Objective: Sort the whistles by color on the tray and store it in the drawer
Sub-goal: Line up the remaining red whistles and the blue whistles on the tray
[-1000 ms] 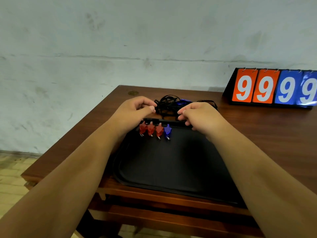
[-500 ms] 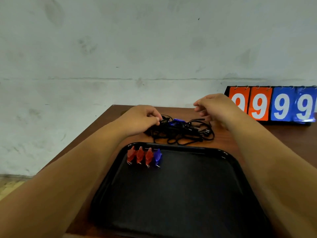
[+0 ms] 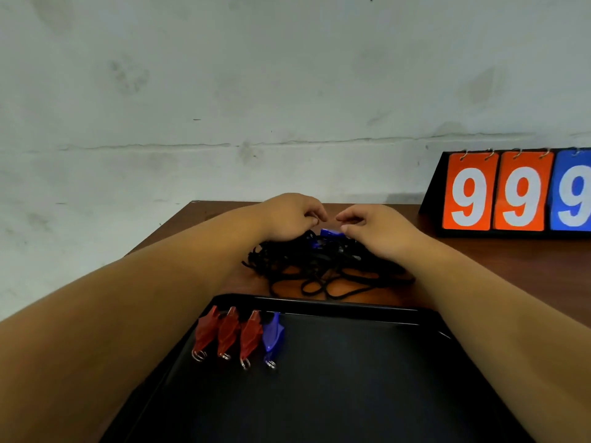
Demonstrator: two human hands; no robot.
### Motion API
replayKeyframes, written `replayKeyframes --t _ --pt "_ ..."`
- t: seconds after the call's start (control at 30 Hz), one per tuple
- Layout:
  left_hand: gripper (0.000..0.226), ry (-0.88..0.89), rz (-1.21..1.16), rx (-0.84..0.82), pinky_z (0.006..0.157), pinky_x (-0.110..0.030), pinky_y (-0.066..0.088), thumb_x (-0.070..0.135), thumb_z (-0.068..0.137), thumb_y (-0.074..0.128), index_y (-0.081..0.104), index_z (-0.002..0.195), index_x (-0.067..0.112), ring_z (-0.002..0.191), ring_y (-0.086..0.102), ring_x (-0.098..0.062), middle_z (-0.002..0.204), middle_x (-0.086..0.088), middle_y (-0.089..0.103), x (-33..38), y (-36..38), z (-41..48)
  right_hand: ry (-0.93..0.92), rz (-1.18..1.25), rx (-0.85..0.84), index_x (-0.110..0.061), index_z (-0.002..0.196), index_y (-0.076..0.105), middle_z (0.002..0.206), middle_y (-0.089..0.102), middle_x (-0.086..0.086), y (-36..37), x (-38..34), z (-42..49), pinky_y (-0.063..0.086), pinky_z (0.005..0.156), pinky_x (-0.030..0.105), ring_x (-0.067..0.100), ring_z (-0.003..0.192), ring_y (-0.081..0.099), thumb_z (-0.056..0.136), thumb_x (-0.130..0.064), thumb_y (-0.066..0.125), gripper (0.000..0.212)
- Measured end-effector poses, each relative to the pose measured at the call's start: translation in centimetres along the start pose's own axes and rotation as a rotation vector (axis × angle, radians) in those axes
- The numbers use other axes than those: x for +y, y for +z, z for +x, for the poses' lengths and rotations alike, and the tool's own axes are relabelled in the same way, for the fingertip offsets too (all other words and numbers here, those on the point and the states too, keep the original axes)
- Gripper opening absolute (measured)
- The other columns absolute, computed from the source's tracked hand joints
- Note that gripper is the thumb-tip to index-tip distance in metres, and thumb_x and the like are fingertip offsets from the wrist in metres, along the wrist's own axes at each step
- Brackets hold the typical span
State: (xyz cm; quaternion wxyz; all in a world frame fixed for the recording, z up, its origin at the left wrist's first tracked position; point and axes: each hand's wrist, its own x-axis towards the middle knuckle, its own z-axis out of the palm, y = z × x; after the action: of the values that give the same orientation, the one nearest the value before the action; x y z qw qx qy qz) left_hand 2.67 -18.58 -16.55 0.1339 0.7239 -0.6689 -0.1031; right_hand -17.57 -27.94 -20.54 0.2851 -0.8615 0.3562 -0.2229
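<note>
The blue whistle [image 3: 329,234] lies on the cords [image 3: 319,270], between the curled left hand [image 3: 287,215] and the nearer right hand [image 3: 377,231]; grips unclear.

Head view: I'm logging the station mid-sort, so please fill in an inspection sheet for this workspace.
Surface: brown wooden table, bearing everything.
Job's things: black plastic tray holds three red plastic whistles and one blue plastic whistle in a row; another blue whistle sits among tangled black cords.
Clutter: nothing seen.
Hands: left hand and right hand curled over the cords; grip unclear.
Cables: cords heaped beyond the tray.
Surroundings: orange-and-blue flip scoreboard, whitish wall.
</note>
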Motion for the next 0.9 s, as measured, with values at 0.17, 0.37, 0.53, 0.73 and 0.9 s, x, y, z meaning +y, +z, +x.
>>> replayKeyframes --t 0.17,0.37,0.53,0.73,0.9 --pt "0.020 -0.012 0.060 0.059 0.079 -0.023 0.045 0.037 0.105 0.068 0.076 0.121 0.030 0.108 0.065 -0.011 0.109 0.014 0.069 -1.6 0.5 1.3 -0.061 -0.164 -0.001 -0.031 0.128 0.076 0.119 0.075 -0.008 1.1 0.1 0.6 0.052 0.089 0.025 0.011 0.107 0.067 0.103 -0.030 0.071 0.026" --pt "0.016 0.032 -0.067 -0.063 0.080 -0.023 0.046 0.039 0.102 0.073 0.078 0.117 0.037 0.094 0.065 0.000 0.104 0.017 0.073 -2.5 -0.2 0.3 -0.015 -0.219 0.030 -0.026 0.121 0.076 0.114 0.075 -0.004 1.0 -0.1 0.5 0.057 0.096 0.035 0.017 0.107 0.069 0.101 -0.024 0.071 0.021" --pt "0.013 0.039 -0.087 -0.156 0.085 -0.036 0.058 0.039 0.103 0.072 0.079 0.112 0.045 0.087 0.070 -0.010 0.091 0.018 0.077 -2.4 -0.9 -0.4 0.014 -0.243 0.033 -0.020 0.131 0.073 0.125 0.074 -0.001 0.8 -0.4 0.2 0.055 0.103 0.038 0.019 0.115 0.067 0.102 -0.023 0.071 0.030" --pt "0.025 0.037 -0.109 -0.234 0.103 -0.028 0.052 0.040 0.100 0.075 0.078 0.125 0.041 0.110 0.072 -0.003 0.114 0.020 0.078 -1.9 -1.7 -1.2 0.041 -0.232 0.019 -0.018 0.139 0.070 0.132 0.072 0.002 0.9 -0.3 0.4 0.054 0.107 0.037 0.020 0.119 0.066 0.101 -0.022 0.071 0.038" --pt "0.036 0.030 -0.193 -0.258 0.111 -0.032 0.052 0.025 0.097 0.081 0.073 0.132 0.032 0.112 0.074 -0.001 0.117 0.016 0.080 -1.8 -1.3 -1.4 0.046 -0.282 0.004 -0.017 0.141 0.070 0.126 0.072 0.006 0.8 -0.6 0.3 0.057 0.102 0.043 0.024 0.111 0.067 0.102 -0.019 0.067 0.039"
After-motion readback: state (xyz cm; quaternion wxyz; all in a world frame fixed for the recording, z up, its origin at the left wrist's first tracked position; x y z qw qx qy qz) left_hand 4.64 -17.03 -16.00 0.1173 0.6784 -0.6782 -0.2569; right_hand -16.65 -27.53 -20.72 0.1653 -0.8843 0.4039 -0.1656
